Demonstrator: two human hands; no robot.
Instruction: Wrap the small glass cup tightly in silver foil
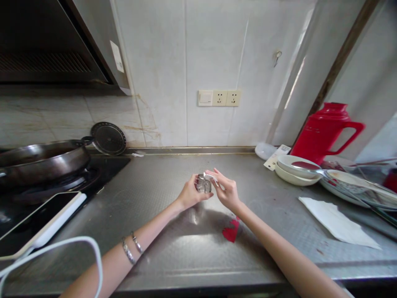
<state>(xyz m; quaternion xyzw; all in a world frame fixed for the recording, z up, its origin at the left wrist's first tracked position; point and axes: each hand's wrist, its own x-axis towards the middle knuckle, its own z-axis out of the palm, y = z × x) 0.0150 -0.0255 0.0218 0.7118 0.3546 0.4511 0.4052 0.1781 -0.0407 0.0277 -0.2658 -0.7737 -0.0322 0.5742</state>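
Observation:
My left hand (189, 193) is wrapped round a small clear glass jar (203, 184), holding it just above the steel counter. At the jar's rim my right hand (228, 189) pinches a small white piece (211, 178) that looks like folded tissue. Part of that piece is hidden by my fingers. Below my right wrist lies a torn red heart-shaped scrap (231, 231) on the counter. What is inside the jar, if anything, is too small to make out.
On the left, a steel pan (43, 159) sits on the stove beside a white-cased phone (40, 223) with a white cable (89, 240). To the right are stacked bowls (294, 178), plates (330, 190), a red thermos (322, 132) and a white paper sheet (338, 223).

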